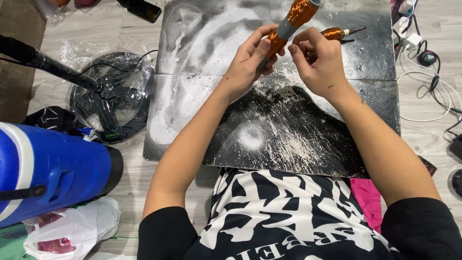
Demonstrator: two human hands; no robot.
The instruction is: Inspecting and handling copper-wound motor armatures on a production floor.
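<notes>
My left hand (250,60) grips a grey rod wound with orange copper wire (293,19), held slanted above a black board (288,130) dusted with white powder. My right hand (317,60) is beside it, fingers pinched close to the rod's lower coil; a fine wire between them is too thin to make out. A second, smaller copper-wound piece (337,32) with a metal tip lies on the board just behind my right hand.
A black stand base (113,96) wrapped in plastic with a pole sits at left. A blue container (48,168) and white plastic bag (72,231) lie at lower left. Cables and chargers (428,72) spread at right. A dark phone (144,9) lies at top.
</notes>
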